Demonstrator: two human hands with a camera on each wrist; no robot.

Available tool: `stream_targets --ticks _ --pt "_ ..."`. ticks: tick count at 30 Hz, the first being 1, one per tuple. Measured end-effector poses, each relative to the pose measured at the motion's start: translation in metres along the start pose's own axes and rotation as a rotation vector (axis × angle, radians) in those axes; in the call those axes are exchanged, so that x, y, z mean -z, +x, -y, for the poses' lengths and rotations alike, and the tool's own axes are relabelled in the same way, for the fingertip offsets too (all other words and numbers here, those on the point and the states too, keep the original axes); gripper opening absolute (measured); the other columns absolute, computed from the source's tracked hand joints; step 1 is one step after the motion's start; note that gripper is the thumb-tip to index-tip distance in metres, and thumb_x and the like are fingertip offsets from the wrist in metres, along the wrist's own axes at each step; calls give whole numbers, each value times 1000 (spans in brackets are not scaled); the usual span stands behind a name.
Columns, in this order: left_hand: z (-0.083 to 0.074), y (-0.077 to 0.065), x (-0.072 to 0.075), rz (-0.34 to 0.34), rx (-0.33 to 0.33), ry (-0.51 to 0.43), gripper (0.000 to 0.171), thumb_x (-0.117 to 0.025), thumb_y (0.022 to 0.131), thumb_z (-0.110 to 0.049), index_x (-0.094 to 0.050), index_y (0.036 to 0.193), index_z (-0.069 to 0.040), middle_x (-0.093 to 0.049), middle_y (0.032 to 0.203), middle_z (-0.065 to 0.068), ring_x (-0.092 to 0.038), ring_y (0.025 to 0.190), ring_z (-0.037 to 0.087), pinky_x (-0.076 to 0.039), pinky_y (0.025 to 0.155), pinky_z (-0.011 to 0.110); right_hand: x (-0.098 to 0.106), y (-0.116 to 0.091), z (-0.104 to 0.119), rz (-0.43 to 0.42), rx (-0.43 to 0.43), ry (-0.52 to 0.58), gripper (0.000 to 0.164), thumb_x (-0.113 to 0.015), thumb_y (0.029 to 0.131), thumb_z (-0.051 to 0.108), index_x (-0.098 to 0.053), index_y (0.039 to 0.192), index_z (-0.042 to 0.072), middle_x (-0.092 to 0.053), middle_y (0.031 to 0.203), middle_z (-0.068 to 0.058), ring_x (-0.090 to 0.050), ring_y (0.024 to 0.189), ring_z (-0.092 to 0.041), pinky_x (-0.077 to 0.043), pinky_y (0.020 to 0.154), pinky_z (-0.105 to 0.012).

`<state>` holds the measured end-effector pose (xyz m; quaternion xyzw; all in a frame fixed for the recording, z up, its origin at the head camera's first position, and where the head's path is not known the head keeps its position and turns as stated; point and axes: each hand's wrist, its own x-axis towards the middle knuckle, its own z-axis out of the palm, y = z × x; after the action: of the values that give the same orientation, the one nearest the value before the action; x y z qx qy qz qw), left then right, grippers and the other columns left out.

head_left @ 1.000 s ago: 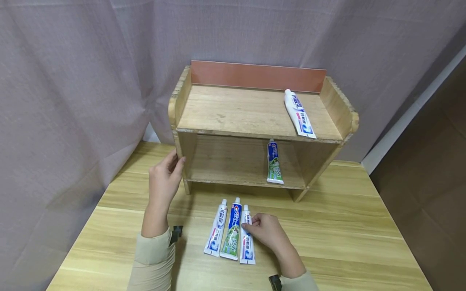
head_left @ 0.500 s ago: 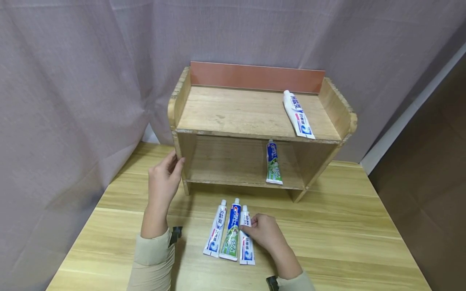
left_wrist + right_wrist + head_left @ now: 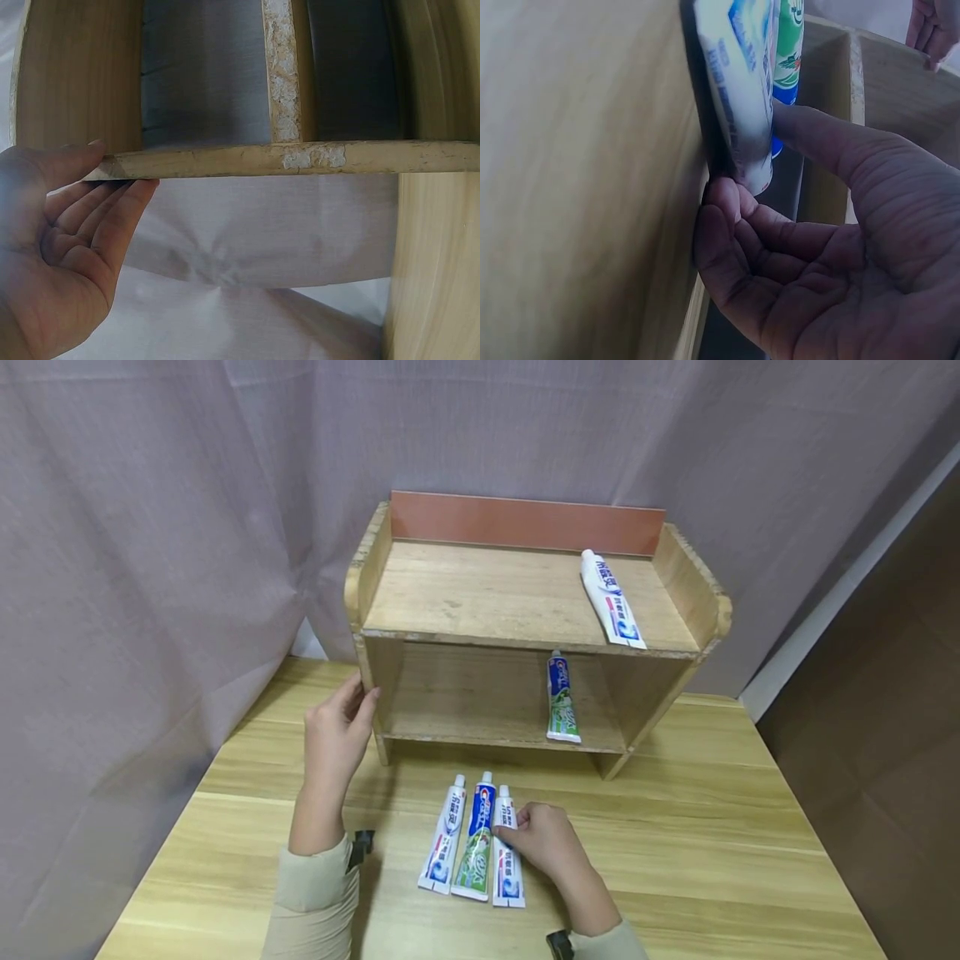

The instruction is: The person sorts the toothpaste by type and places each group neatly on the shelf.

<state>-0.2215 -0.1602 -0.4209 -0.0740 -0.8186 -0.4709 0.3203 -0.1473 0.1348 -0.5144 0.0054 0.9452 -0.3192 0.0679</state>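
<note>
My left hand (image 3: pixel 336 731) pinches the front edge of the left side panel of a small two-tier wooden shelf (image 3: pixel 480 610); in the left wrist view, thumb and fingers (image 3: pixel 105 217) lie on either side of that edge. On the table, three toothpaste tubes lie side by side, caps toward the shelf. With thumb and fingers, my right hand (image 3: pixel 551 843) grips the rightmost white toothpaste tube (image 3: pixel 509 881), which still lies flat. Left of it are a blue-green toothpaste tube (image 3: pixel 474 860) and another white toothpaste tube (image 3: pixel 442 847).
A white toothpaste tube (image 3: pixel 611 602) lies on the shelf's top tier, toward the right. One blue-green tube (image 3: pixel 561 702) lies on the lower tier. A grey curtain (image 3: pixel 487 427) hangs behind, and a brown panel (image 3: pixel 877 693) stands at the right.
My right hand has shifted slightly left on the rightmost white toothpaste tube. The left hand keeps its hold on the shelf, and the head view has tilted a little.
</note>
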Motion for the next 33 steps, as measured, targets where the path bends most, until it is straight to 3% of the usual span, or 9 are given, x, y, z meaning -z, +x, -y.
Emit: stream_targets --ticks 13,25,33 --pt "1 0 0 -4 -4 -2 33 -70 96 -13 -68 126 0 -71 114 20 -73 99 29 -62 83 28 -3 3 -3 -2 -2 3 38 -83 81 39 -58 67 12 -55 57 3 -49 53 -12 -40 48 -23" --pt "1 0 -1 -7 -14 -11 31 -70 96 -12 -68 125 -1 -72 112 19 -73 98 28 -62 83 27 -1 6 -7 6 -14 48 29 -82 82 31 -65 77 8 -58 62 1 -54 52 -13 -47 44 -23" --pt "1 0 -1 -5 -4 -15 32 -70 96 -12 -68 126 0 -71 113 20 -73 99 29 -62 83 27 0 8 -9 8 -19 87 28 -81 83 29 -65 76 7 -58 61 0 -53 49 -13 -48 42 -24"
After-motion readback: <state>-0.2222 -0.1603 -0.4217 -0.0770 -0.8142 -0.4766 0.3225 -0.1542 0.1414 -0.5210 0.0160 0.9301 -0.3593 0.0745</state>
